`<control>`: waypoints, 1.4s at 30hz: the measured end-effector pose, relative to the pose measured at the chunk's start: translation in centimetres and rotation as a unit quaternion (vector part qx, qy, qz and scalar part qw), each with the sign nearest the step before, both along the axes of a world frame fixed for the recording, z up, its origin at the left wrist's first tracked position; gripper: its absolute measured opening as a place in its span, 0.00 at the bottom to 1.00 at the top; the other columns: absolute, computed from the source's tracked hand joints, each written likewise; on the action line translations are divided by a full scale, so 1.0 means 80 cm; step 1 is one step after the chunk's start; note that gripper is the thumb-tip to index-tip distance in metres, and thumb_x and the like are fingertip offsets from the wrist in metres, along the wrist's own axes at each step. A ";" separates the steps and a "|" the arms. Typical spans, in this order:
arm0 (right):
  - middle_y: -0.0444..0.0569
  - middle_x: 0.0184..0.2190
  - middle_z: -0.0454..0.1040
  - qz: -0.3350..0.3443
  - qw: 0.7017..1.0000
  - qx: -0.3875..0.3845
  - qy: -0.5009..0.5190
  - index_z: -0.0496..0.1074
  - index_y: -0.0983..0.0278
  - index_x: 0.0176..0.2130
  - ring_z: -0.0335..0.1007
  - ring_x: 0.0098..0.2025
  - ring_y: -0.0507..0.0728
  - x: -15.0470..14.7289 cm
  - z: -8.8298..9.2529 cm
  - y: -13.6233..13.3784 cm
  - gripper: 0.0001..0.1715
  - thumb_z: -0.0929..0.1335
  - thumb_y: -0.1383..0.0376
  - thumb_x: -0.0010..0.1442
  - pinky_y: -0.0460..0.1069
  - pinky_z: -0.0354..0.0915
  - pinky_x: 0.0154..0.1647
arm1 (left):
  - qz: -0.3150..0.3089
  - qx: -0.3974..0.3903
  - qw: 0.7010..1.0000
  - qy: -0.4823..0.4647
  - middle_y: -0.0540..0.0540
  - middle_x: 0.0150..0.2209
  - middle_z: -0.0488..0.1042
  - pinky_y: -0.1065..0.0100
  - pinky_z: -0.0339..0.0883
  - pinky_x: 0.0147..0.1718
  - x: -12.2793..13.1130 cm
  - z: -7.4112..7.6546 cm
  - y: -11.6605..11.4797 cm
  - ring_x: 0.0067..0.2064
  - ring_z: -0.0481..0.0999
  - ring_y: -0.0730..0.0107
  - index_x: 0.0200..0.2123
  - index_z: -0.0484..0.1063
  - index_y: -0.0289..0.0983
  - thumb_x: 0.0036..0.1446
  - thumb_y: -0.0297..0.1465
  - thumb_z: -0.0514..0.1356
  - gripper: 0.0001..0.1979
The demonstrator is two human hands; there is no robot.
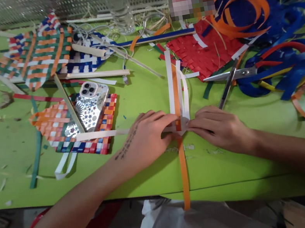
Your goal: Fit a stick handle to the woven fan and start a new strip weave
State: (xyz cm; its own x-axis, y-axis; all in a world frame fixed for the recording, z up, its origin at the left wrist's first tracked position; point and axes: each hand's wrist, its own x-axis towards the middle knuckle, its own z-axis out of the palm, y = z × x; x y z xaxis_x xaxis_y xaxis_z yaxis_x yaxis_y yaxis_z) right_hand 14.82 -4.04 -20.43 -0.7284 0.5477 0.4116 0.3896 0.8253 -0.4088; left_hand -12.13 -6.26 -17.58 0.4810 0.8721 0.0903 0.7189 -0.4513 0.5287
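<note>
Near the table's front middle, several white strips (pixel 169 83) and one orange strip (pixel 183 167) cross in a small woven piece. The orange strip hangs over the table edge toward my lap. My left hand (pixel 154 131) pinches the piece from the left, thumb and forefinger at the orange strip. A white strip runs out leftward beneath this hand. From the right, my right hand (pixel 218 128) pinches the piece's corner, fingers pressed together. The white strips' upper ends stand away from me, loose and slightly curved.
Left lie a phone (pixel 94 104) on a multicoloured woven mat (pixel 104 142) and a green-orange woven piece (pixel 41 51). A plastic cup (pixel 121 13) stands at the back. Right are a red woven mat (pixel 202 48), scissors (pixel 247 72), a dark pen-like tool (pixel 227 87) and blue strips (pixel 290 78).
</note>
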 end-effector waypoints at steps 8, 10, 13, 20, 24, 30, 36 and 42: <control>0.48 0.41 0.83 0.014 1.000 -0.013 0.021 0.80 0.60 0.49 0.78 0.42 0.58 -0.004 0.008 0.003 0.08 0.69 0.69 0.75 0.56 0.75 0.50 | -0.013 -0.012 1.000 0.003 0.47 0.46 0.83 0.55 0.71 0.52 0.000 0.000 0.001 0.48 0.80 0.57 0.49 0.85 0.44 0.69 0.31 0.67 0.09; 0.49 0.41 0.83 0.016 1.000 -0.018 0.016 0.80 0.60 0.49 0.78 0.42 0.58 -0.005 0.006 0.003 0.09 0.69 0.69 0.75 0.56 0.75 0.49 | -0.017 -0.012 1.000 0.005 0.46 0.45 0.82 0.55 0.71 0.52 -0.001 0.000 0.001 0.47 0.80 0.58 0.46 0.86 0.44 0.69 0.31 0.67 0.07; 0.50 0.41 0.83 0.008 0.999 -0.026 0.020 0.82 0.60 0.49 0.78 0.42 0.59 -0.008 0.005 0.002 0.11 0.68 0.69 0.75 0.57 0.76 0.46 | -0.021 -0.011 1.000 0.010 0.46 0.45 0.80 0.55 0.71 0.52 -0.001 -0.001 0.001 0.46 0.79 0.58 0.43 0.87 0.43 0.69 0.31 0.67 0.06; 0.54 0.47 0.82 -0.049 0.998 -0.036 0.029 0.84 0.59 0.44 0.78 0.49 0.62 -0.012 0.008 -0.002 0.09 0.71 0.66 0.74 0.60 0.77 0.49 | -0.020 0.000 1.000 0.002 0.45 0.44 0.80 0.56 0.70 0.51 0.001 -0.007 0.001 0.47 0.78 0.58 0.45 0.87 0.43 0.72 0.33 0.65 0.08; 0.55 0.48 0.82 -0.018 1.000 -0.007 0.022 0.83 0.62 0.43 0.77 0.50 0.63 -0.009 0.005 -0.002 0.06 0.72 0.66 0.73 0.62 0.76 0.51 | -0.018 0.014 1.000 0.001 0.45 0.44 0.80 0.55 0.70 0.51 0.002 -0.010 -0.001 0.47 0.77 0.58 0.46 0.87 0.42 0.71 0.32 0.65 0.08; 0.55 0.48 0.83 0.016 0.999 0.050 -0.009 0.81 0.64 0.48 0.78 0.55 0.64 -0.006 0.006 -0.006 0.07 0.72 0.70 0.72 0.62 0.77 0.55 | -0.024 0.016 1.000 0.004 0.45 0.45 0.80 0.56 0.70 0.51 0.000 -0.010 -0.001 0.47 0.77 0.59 0.46 0.87 0.42 0.71 0.33 0.66 0.08; 0.61 0.54 0.81 0.014 0.997 0.074 -0.025 0.82 0.66 0.47 0.76 0.61 0.68 -0.009 0.015 -0.009 0.07 0.71 0.71 0.71 0.64 0.79 0.57 | -0.027 0.011 1.000 -0.008 0.45 0.45 0.80 0.56 0.70 0.51 0.000 -0.010 0.000 0.47 0.77 0.58 0.47 0.87 0.42 0.71 0.34 0.66 0.08; 0.59 0.50 0.81 0.035 0.997 0.075 -0.006 0.80 0.67 0.49 0.78 0.58 0.66 -0.008 0.007 -0.008 0.08 0.71 0.73 0.70 0.62 0.80 0.57 | -0.031 0.014 0.999 0.004 0.45 0.45 0.80 0.56 0.70 0.52 -0.001 -0.010 0.000 0.48 0.77 0.58 0.47 0.87 0.42 0.71 0.33 0.66 0.08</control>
